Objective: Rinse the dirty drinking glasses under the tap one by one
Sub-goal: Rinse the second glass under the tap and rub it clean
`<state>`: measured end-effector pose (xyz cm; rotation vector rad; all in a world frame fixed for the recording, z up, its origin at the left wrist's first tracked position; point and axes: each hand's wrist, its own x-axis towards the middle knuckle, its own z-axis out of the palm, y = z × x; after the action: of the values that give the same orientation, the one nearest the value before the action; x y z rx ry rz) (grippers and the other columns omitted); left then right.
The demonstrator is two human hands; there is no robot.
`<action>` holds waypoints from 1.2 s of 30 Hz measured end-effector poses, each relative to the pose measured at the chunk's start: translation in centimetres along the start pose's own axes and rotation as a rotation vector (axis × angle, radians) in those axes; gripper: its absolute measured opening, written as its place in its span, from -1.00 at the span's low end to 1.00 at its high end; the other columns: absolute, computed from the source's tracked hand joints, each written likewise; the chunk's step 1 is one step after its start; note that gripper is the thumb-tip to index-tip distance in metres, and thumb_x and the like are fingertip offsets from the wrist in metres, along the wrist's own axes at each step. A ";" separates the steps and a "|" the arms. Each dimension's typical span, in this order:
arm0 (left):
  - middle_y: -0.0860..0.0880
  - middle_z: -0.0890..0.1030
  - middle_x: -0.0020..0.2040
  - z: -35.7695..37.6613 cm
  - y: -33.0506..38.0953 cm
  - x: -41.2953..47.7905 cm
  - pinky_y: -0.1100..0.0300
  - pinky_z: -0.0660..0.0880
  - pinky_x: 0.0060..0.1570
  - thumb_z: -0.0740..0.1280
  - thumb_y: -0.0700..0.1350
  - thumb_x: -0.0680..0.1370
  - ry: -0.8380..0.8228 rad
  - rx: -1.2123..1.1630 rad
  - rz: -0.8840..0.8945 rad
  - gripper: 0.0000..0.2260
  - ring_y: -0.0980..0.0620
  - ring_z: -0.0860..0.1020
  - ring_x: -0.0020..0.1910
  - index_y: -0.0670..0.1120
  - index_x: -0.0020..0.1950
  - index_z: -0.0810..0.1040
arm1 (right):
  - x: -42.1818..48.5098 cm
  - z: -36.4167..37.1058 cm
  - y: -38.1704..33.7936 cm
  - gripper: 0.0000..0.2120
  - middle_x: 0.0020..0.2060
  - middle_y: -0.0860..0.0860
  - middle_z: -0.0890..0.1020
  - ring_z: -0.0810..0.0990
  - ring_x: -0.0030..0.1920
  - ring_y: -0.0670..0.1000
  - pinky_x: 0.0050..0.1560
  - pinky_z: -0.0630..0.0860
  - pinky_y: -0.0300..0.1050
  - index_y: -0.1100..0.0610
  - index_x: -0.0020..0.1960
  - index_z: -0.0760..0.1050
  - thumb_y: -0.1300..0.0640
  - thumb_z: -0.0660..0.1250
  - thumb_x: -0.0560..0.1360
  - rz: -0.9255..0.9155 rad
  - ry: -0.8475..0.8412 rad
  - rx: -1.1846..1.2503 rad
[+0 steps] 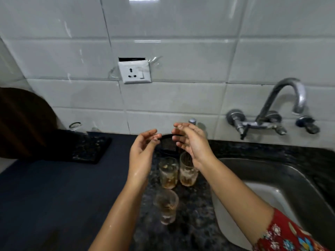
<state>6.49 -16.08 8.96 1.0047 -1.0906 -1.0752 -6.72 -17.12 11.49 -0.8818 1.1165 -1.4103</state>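
Three dirty drinking glasses with brown residue stand upright on the dark granite counter left of the sink. One glass [168,172] and a second glass [187,173] stand side by side; the third glass [166,205] is nearer to me. My left hand [143,151] and my right hand [190,140] hover above the back pair, palms facing each other, fingers apart, holding nothing. Both forearms look wet. The chrome tap [288,98] curves out from the wall at the right, over the steel sink [299,180]; no water runs from it.
A dark round strainer-like object [168,144] lies behind the hands. A clear glass [76,126] stands on a black mat [87,149] at the back left. A brown round board [21,122] leans at the far left. A wall socket [135,72] sits on the tiles.
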 end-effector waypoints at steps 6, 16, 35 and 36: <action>-0.06 0.66 0.03 6.3 -1.9 -7.0 0.33 0.53 -0.04 0.27 -0.27 0.57 0.053 0.045 -0.011 -0.83 0.06 0.62 0.03 -0.09 0.12 0.55 | -3.8 -9.0 0.5 -0.82 -0.30 -0.04 0.64 0.57 -0.33 -0.10 -0.27 0.42 -0.25 0.07 -0.10 0.57 0.18 0.21 0.57 0.104 -0.066 -0.114; 0.06 0.42 0.30 3.9 -8.5 -14.6 0.24 0.34 0.18 0.36 -0.12 0.52 0.366 0.725 0.052 -0.56 0.09 0.37 0.31 0.03 0.37 0.33 | -7.7 -13.6 5.4 -0.84 -0.21 -0.01 0.64 0.55 -0.29 -0.09 -0.31 0.43 -0.28 0.10 -0.03 0.55 0.20 0.20 0.58 0.306 -0.313 -0.379; 0.14 0.56 0.05 5.5 -11.7 -13.9 0.28 0.44 0.06 0.54 0.03 0.34 0.205 0.591 -0.012 -0.47 0.17 0.53 0.05 0.04 0.24 0.42 | -9.7 -21.3 9.8 -0.74 0.07 0.06 0.57 0.52 -0.02 -0.07 0.03 0.48 -0.25 -0.02 0.14 0.44 0.23 0.31 0.51 0.208 -0.284 -0.630; 0.16 0.58 0.02 6.9 -11.2 -14.0 0.36 0.44 0.03 0.55 0.02 0.33 0.152 0.555 0.010 -0.50 0.24 0.54 0.01 0.06 0.20 0.44 | -9.7 -21.8 9.9 -0.63 0.12 0.02 0.54 0.50 0.06 -0.07 0.10 0.46 -0.18 -0.07 0.19 0.40 0.23 0.38 0.47 0.186 -0.293 -0.635</action>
<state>-3.67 -5.07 -3.06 1.4886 -1.2966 -0.6805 -23.07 -3.86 -3.57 -1.3403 1.3960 -0.7381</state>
